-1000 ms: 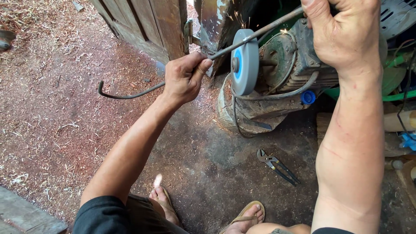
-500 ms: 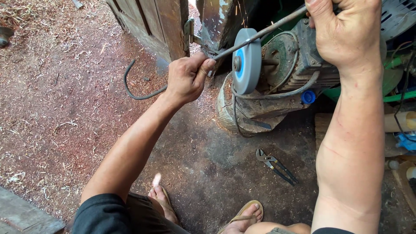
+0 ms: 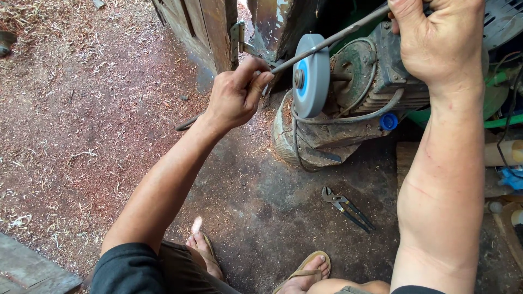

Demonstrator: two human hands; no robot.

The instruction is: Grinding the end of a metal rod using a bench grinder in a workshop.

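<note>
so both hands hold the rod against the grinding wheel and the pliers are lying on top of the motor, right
Not quite. Both hands, left and right, do hold the rod against the wheel, but the pliers lie on the ground below the motor, as the head view shows.

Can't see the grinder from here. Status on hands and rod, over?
Left hand and right hand both shut on metal rod. Rod lies across top of grinding wheel. Pliers on ground, apart from the work.
</note>
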